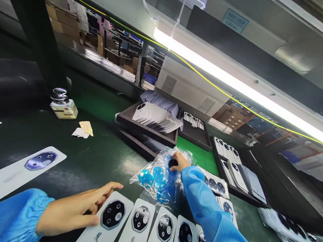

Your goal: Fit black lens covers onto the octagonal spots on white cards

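My right hand (180, 162) pinches a dark round lens cover (173, 163) above a clear plastic bag (151, 169). Inside the bag lie several discs under blue film (158, 174). My left hand (80, 206) is open, its index finger stretched out and its thumb apart, beside the nearest white phone back panel (127, 202); whether it touches the panel I cannot tell. Several such panels stand in a row along the front, each with a black octagonal camera plate (141, 218). Their lower ends run out of view.
A single panel (15, 171) lies at left, near a pump-top bottle (64, 106) and paper scraps (84, 129). Behind the bag are dark trays (148, 122) of stacked panels; another tray (239, 188) is at right. A light tube (227, 77) hangs overhead.
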{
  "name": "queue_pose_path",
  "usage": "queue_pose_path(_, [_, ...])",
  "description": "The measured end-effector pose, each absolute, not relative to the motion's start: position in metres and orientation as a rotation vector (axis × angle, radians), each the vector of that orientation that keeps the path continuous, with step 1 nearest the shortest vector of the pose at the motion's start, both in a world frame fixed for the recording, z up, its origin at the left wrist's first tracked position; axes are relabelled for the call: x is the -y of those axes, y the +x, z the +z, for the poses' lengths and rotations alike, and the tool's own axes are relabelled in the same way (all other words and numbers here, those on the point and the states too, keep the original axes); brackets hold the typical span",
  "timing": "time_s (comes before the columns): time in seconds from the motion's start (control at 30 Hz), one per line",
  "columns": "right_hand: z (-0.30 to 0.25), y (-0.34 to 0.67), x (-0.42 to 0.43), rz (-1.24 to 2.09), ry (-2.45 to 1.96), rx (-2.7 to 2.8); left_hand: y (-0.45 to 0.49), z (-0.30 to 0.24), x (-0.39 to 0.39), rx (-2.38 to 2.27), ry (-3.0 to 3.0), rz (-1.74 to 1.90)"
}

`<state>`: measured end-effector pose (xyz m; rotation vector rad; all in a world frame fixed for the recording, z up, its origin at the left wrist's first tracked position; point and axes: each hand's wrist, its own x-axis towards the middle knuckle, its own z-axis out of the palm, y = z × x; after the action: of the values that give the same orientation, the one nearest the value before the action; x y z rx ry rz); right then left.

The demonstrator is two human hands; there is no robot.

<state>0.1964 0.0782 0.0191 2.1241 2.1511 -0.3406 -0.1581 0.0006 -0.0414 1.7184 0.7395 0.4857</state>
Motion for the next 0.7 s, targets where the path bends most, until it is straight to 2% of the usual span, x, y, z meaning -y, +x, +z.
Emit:
queue_pose_path(0.13, [0.011, 0.199, -0.067, -0.264, 2.1, -2.229, -0.143, -0.004, -0.014, -0.474, 1.277, 0.341])
queue_pose_path(0.27, [0.008, 0.199, -0.061, -0.222, 2.086, -2.27, -0.099, 0.025, -0.03, -0.487, 1.189, 0.472])
queue_pose_path(0.47, [0.01, 0.19, -0.051, -0.117, 2.019, -2.31, -0.04, 0.015, -0.038, -0.572, 1.074, 0.608])
queue_pose_path(0.7, [0.013, 0.187, -0.045, -0.093, 1.963, -2.362, -0.036, 0.004, -0.038, -0.576, 1.031, 0.623])
